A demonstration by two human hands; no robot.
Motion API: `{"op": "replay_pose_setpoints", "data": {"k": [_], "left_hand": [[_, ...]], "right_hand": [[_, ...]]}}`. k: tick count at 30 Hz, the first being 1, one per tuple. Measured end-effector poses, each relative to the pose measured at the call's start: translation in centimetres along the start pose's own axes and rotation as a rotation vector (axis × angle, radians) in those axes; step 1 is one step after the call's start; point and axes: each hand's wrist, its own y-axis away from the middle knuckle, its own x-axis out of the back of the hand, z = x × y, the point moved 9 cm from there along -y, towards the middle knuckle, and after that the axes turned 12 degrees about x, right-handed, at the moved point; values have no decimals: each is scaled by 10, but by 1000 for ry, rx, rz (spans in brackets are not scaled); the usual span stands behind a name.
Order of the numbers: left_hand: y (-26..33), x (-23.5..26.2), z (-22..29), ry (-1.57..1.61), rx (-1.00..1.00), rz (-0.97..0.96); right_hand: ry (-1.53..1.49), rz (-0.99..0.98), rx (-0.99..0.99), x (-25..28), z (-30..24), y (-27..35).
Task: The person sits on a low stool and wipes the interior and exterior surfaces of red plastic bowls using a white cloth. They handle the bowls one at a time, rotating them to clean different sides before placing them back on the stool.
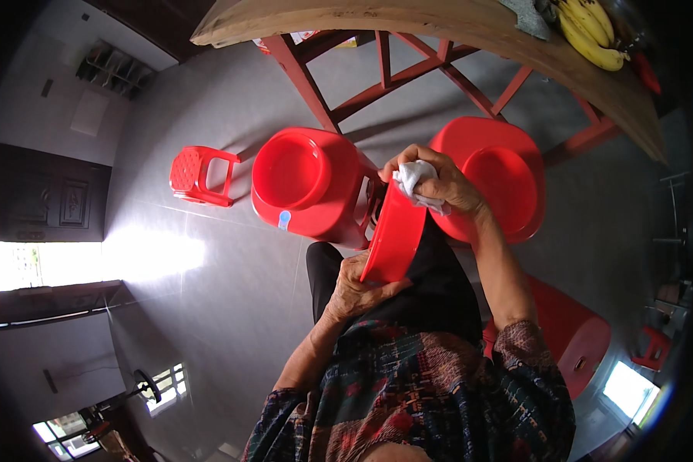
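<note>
A red plastic basin (pixel 396 239) is tipped on its side above my lap. My left hand (pixel 356 291) grips its lower edge, fingers behind and thumb along the outside. At the upper end my right hand (pixel 443 179) bunches a white cloth (pixel 417 179) against the rim. The basin's inside faces away and is hidden. Just left of it, a red stool (pixel 339 215) carries another red basin (pixel 289 171). To the right, behind my right hand, a second red stool (pixel 456 138) bears a round red basin (pixel 500 185).
Beyond the stools stands a wooden table (pixel 408 17) on red legs, with bananas (pixel 589 35) at its right end. A small red stool (pixel 200 175) lies on its side at the left. Another large red stool (pixel 570 339) is beside me at the lower right.
</note>
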Motion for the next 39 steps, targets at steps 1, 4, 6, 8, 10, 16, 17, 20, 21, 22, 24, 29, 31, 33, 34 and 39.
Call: {"op": "replay_pose_setpoints", "data": {"k": [1,4,6,8,10,16,17,20,21,22,24,29,31,33,34,39], "left_hand": [[0,-4,-6,80,64,-67],[10,-9,-35,446,382,-252],[6,0,-33,401,473,-292],[-5,2,-34,293,558,-297],[-18,6,-22,160,496,-192],[-12,19,-46,317,450,109],[-8,21,-45,313,431,113],[-7,18,-39,302,430,93],[-5,12,-40,396,422,78],[-5,10,-38,369,393,78],[-2,8,-34,302,368,70],[-3,7,-13,137,285,21],[-5,6,-14,143,291,8],[-3,9,-19,163,323,21],[-2,10,-23,186,347,29],[1,10,-43,281,425,117]], "right_hand": [[19,-19,-23,1,-2,1],[241,-167,-42,-13,-9,-4],[468,-268,5,-31,-16,-8],[693,-363,123,-48,-19,-9],[884,-432,192,-68,-15,-4],[1266,-277,401,-113,-29,15],[1244,-226,421,-115,-34,15],[1107,-34,385,-87,-40,14],[1107,20,376,-73,-38,14],[1010,51,332,-57,-32,12],[808,155,224,-24,-13,6],[302,373,-168,38,28,5],[159,434,-203,50,37,10],[189,383,-209,47,39,8],[190,386,-173,44,37,8],[377,366,-87,-2,7,7]]}}
